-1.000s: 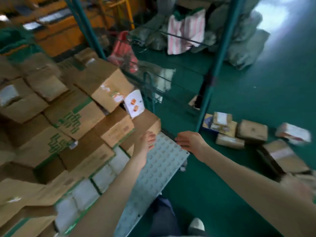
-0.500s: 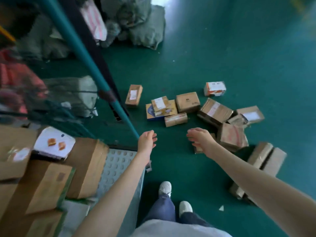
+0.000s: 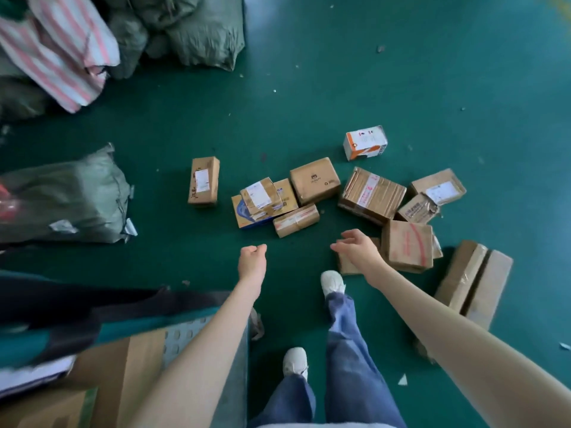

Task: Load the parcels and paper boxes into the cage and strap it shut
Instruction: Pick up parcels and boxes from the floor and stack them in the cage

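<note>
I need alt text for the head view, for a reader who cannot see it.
A person's left hand and right hand, both empty, are held out above brown parcels scattered on a green floor. Grey-green sacks lie at the upper left.

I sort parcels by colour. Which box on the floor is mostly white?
The white and orange paper box, alone at the far edge; the other boxes are mainly brown cardboard.

Parcels (image 3: 315,180) clustered on floor (image 3: 432,72), frame centre to right; my left hand (image 3: 251,262) and right hand (image 3: 355,246) just below them. Sacks (image 3: 200,32) piled upper left, one sack (image 3: 65,196) mid-left. Cage base (image 3: 185,332) carrying boxes (image 3: 133,366), lower left.
</note>
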